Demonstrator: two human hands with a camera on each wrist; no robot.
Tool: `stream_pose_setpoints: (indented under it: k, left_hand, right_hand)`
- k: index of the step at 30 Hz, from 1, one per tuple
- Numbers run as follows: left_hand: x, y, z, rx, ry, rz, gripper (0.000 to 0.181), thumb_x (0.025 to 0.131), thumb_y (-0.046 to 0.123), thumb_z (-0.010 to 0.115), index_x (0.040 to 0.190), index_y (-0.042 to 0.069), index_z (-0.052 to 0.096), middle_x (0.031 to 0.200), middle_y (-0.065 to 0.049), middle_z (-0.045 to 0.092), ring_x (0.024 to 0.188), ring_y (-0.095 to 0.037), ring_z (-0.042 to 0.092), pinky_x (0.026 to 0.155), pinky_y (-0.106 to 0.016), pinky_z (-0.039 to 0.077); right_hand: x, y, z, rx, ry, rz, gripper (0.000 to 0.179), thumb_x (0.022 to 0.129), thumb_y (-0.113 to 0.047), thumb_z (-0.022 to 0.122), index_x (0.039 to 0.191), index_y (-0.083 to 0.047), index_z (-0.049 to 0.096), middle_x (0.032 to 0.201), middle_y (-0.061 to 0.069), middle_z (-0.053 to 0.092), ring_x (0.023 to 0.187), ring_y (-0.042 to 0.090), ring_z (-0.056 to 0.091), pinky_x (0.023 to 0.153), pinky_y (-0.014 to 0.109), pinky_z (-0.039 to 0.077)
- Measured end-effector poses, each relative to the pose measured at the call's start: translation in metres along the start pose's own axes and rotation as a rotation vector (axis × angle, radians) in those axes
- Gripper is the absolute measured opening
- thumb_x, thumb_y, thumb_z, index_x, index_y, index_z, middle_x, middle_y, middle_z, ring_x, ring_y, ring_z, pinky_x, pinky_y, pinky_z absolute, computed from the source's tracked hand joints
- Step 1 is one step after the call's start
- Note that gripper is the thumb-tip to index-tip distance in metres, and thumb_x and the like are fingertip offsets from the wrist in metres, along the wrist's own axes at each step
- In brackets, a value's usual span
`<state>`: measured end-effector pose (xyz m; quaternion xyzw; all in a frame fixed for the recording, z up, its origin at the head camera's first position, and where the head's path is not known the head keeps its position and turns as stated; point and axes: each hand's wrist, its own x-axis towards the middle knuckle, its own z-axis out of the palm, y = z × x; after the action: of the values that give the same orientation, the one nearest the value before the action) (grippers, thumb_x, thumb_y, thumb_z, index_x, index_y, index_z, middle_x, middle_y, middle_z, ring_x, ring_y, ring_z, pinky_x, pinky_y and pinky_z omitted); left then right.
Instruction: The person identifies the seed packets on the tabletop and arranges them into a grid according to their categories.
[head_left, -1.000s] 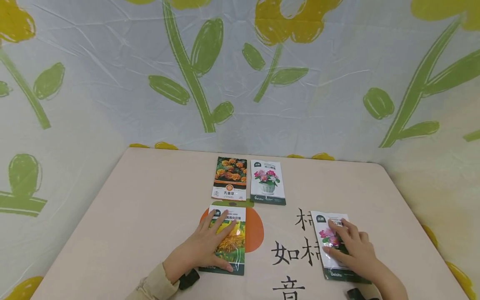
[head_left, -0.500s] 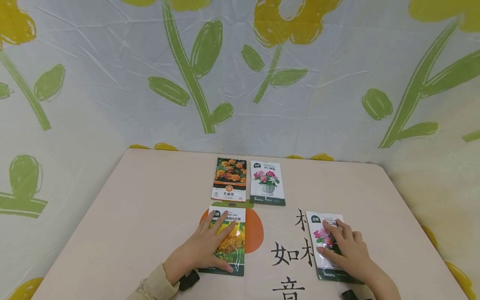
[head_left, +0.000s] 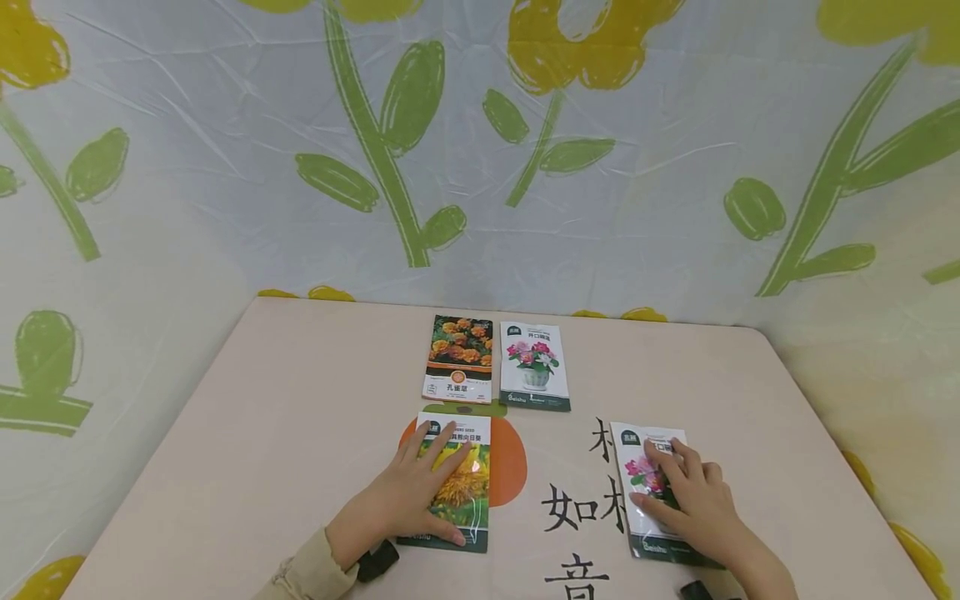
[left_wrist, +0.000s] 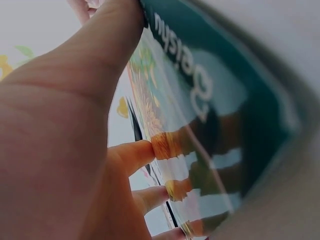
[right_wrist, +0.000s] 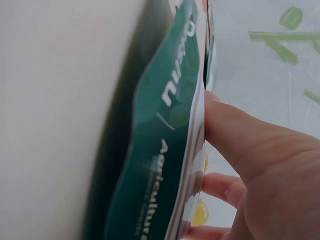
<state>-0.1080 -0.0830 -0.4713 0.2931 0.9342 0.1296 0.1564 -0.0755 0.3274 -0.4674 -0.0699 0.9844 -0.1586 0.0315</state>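
Note:
My left hand [head_left: 408, 496] rests with spread fingers on a seed packet [head_left: 472, 492] picturing a yellow sunflower, lying at the front middle of the table. Seen from the left wrist, the fingertips touch the glossy face of this packet [left_wrist: 200, 100] and the thumb lies near its dark green band. To the right, my right hand [head_left: 701, 504] lies over a white seed packet [head_left: 641, 475] with pink flowers, slightly tilted. Its thumb and fingertips touch the front, and the palm hides the lower right part. In the right wrist view this packet's green band [right_wrist: 155, 140] shows close up.
Behind the hands, an orange marigold seed packet [head_left: 459, 354] and a white packet with potted pink flowers [head_left: 534, 367] lie side by side. The pale table [head_left: 285, 467] bears a printed orange fruit [head_left: 510, 462] and black characters. A flower-patterned curtain [head_left: 637, 208] surrounds it.
My right hand has slid its white packet a little to the left, mostly in the first half second. My left hand and the other packets have stayed in place.

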Motion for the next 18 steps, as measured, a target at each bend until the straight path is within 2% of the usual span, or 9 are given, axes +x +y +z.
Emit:
stream_pose_setpoints:
  k: [9, 18]
  left_hand:
    - [-0.0004, 0.0012, -0.0022, 0.001, 0.006, 0.009, 0.117, 0.067, 0.080, 0.067, 0.159, 0.020, 0.026, 0.165, -0.013, 0.012, 0.145, -0.049, 0.012, 0.114, -0.063, 0.023]
    - [0.0012, 0.0002, 0.0000, 0.013, -0.004, 0.000, 0.117, 0.067, 0.082, 0.065, 0.159, 0.022, 0.025, 0.165, -0.012, 0.011, 0.146, -0.048, 0.011, 0.114, -0.063, 0.022]
  right_hand:
    - [0.0005, -0.0033, 0.0019, -0.026, 0.020, -0.022, 0.077, 0.086, -0.052, 0.071, 0.144, -0.007, 0.046, 0.145, 0.034, 0.030, 0.107, 0.050, 0.039, 0.073, 0.057, 0.039]
    - [0.0002, -0.0077, 0.0006, -0.028, 0.008, -0.012, 0.078, 0.086, -0.052, 0.071, 0.144, -0.007, 0.045, 0.144, 0.034, 0.028, 0.108, 0.052, 0.038, 0.075, 0.061, 0.041]
